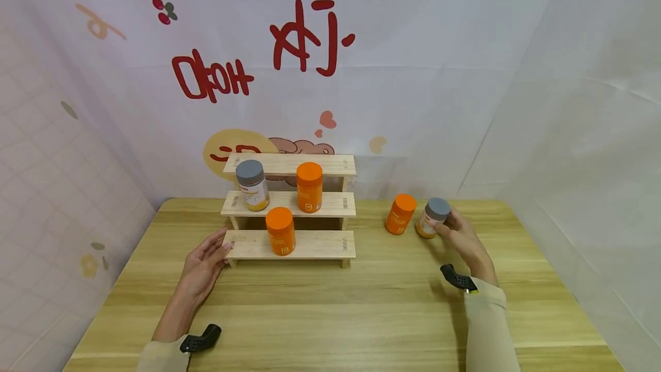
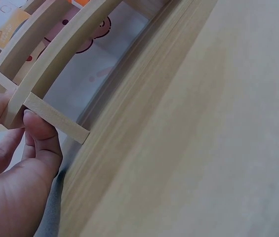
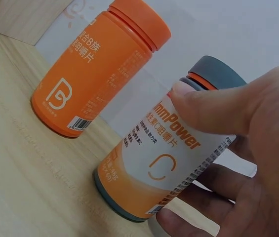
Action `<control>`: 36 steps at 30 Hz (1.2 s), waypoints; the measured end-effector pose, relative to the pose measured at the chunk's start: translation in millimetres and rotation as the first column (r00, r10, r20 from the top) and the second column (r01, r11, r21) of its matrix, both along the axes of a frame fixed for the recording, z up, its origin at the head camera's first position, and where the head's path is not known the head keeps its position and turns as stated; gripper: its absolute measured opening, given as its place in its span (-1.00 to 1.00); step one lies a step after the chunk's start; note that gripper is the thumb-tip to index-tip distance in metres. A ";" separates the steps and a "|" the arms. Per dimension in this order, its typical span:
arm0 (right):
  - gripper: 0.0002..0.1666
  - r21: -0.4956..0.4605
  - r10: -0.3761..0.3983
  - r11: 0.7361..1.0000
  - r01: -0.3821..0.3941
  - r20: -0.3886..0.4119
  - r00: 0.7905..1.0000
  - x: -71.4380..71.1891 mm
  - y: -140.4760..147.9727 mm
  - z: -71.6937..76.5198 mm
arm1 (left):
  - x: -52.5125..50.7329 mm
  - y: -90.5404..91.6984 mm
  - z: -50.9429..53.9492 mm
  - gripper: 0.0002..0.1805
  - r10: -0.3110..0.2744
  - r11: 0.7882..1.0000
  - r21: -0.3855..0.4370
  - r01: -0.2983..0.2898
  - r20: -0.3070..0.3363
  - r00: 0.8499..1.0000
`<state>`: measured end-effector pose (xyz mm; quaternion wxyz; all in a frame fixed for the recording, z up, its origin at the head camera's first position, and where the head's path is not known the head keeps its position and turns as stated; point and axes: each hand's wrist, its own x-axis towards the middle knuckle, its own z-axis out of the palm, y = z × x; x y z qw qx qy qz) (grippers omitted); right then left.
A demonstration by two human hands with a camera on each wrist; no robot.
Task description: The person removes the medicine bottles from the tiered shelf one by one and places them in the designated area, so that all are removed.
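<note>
My right hand [image 1: 463,240] grips a grey-capped vitamin bottle [image 3: 164,158] marked C, thumb across its label and fingers behind it. That bottle stands on the table at the right, close beside an orange bottle [image 3: 92,69] marked B. At the left, my left hand [image 1: 203,266] pinches the end of the lowest board of a three-step wooden rack [image 2: 60,54] between thumb and fingers. Another grey-capped bottle [image 1: 252,185] and an orange bottle [image 1: 310,186] stand on the middle step. On the lowest step is one more orange bottle [image 1: 280,231].
The wood-grain table [image 1: 330,320] runs back to a printed white cloth [image 1: 413,33], with cloth at both sides as well. A black wrist mount [image 1: 201,340] is on the left sleeve, and another black mount [image 1: 457,278] is on the right one.
</note>
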<state>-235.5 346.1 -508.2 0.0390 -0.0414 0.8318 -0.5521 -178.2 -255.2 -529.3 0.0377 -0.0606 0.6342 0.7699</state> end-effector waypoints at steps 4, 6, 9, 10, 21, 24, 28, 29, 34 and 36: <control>-0.10 0.003 -0.045 0.999 0.045 0.038 0.998 0.6 -2.7 5.8 | 0.0 -0.4 -0.2 -0.27 0.004 1.000 0.002 -0.004 -0.006 1.000; -0.05 -0.001 -0.086 0.996 0.086 0.064 0.994 1.5 -3.7 10.1 | 0.0 -0.5 -0.3 -0.27 0.005 1.000 0.005 -0.005 -0.009 1.000; 0.02 0.006 -0.149 0.989 0.149 0.085 0.985 3.0 -4.6 15.5 | 0.0 -0.3 -0.9 -0.27 0.005 1.000 0.009 -0.004 -0.006 1.000; 0.04 0.012 -0.164 0.986 0.164 0.085 0.983 3.4 -4.5 17.1 | 0.0 -0.4 -1.0 -0.27 0.004 1.000 0.008 -0.004 -0.005 1.000; 0.00 0.075 -0.194 0.977 0.200 -0.072 0.978 4.7 -11.8 34.1 | -0.5 -1.0 -1.1 -0.28 -0.002 1.000 0.007 0.002 -0.012 1.000; -0.01 0.068 -0.195 0.977 0.202 -0.097 0.976 6.0 -15.8 41.4 | -0.8 -1.3 -0.8 -0.28 -0.001 1.000 0.009 0.001 -0.014 1.000; -0.03 0.057 -0.189 0.978 0.198 -0.136 0.972 8.4 -20.7 50.8 | -0.7 -1.0 -0.6 -0.28 -0.003 1.000 0.002 0.003 -0.016 1.000; -0.03 0.056 -0.189 0.979 0.198 -0.144 0.971 9.2 -22.0 53.0 | -0.6 -0.9 -0.6 -0.28 -0.003 1.000 0.002 0.003 -0.017 1.000; -0.02 0.066 -0.179 0.979 0.192 -0.170 0.969 13.6 -30.7 63.2 | 0.1 -0.2 -0.8 -0.28 0.000 1.000 0.006 0.001 -0.023 1.000; -0.03 0.069 -0.168 0.981 0.183 -0.179 0.969 14.2 -35.0 66.1 | 0.1 -0.3 -0.7 -0.28 0.001 1.000 0.009 -0.001 -0.023 1.000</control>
